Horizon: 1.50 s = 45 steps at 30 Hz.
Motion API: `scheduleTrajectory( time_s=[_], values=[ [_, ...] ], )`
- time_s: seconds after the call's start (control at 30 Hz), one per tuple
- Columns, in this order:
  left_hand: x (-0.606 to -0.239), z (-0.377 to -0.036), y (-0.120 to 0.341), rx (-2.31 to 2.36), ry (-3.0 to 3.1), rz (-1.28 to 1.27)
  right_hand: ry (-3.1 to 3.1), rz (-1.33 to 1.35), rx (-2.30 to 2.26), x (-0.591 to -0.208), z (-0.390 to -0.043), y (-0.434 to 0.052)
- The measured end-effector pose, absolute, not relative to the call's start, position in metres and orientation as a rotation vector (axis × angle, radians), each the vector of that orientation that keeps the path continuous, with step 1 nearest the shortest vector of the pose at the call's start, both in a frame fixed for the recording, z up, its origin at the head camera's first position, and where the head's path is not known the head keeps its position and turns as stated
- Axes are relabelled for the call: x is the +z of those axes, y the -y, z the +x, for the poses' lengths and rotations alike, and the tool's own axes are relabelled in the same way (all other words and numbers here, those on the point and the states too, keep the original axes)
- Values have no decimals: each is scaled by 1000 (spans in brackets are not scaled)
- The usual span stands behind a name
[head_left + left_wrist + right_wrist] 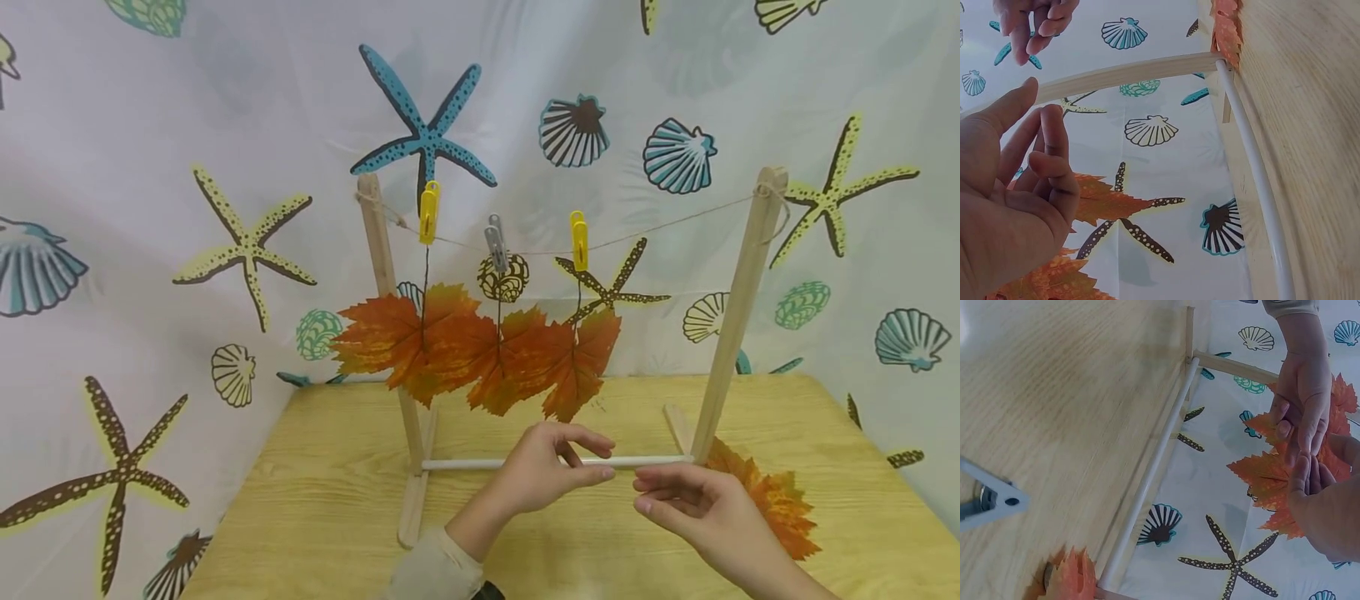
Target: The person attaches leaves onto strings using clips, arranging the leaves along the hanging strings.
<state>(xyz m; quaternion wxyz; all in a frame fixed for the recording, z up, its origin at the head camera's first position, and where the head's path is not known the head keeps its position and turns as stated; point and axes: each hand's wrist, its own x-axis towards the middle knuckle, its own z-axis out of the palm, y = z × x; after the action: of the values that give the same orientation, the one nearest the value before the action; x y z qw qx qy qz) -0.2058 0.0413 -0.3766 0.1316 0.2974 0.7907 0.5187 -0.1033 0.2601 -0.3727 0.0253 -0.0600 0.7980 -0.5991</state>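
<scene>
A wooden rack (738,308) stands on the table with a string between its two posts. Two yellow pegs (428,212) and a grey peg (496,243) each pin an orange maple leaf (420,342) to the string. My left hand (603,458) hovers in front of the rack's white crossbar (465,464), fingers loosely curled and holding nothing. My right hand (645,492) is just right of it, fingertips pointing at the left hand, also holding nothing. The wrist views show the left hand (1035,169) and the right hand (1319,487) relaxed, close together but apart.
Another orange leaf (776,500) lies on the wooden table (315,500) by the right post, behind my right hand. A sea-shell patterned cloth (187,167) hangs behind and beside the table. A grey metal piece (988,500) shows at the right wrist view's left edge.
</scene>
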Motion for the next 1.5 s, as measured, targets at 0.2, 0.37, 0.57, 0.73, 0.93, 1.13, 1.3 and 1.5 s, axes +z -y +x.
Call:
scheduleTrajectory(
  time_s=[0.2, 0.37, 0.57, 0.73, 0.93, 1.13, 1.3, 1.5],
  values=[
    [-381, -204, -43, 1524, -2275, 863, -2450, -166, -1867, -382, -101, -259],
    [-387, -202, -42, 1529, -2250, 861, -2427, -89, -1857, -387, -98, -261],
    [-394, -200, -44, 1546, -2192, 846, -2399, -37, -1855, -397, -95, -263],
    [-397, -199, -47, 1536, -2187, 841, -2372, 34, -1827, -401, -93, -265],
    [-400, -198, -50, 1541, -2174, 814, -2371, 60, -1826, -408, -89, -268],
    [-405, -197, -54, 1548, -2159, 823, -2340, 75, -1852, -414, -85, -272],
    [-409, -198, -59, 1552, -2159, 814, -2395, 75, -1838, -417, -81, -276],
    [-414, -198, -64, 1555, -2130, 805, -2380, 137, -1860, -419, -80, -278]
  ],
)
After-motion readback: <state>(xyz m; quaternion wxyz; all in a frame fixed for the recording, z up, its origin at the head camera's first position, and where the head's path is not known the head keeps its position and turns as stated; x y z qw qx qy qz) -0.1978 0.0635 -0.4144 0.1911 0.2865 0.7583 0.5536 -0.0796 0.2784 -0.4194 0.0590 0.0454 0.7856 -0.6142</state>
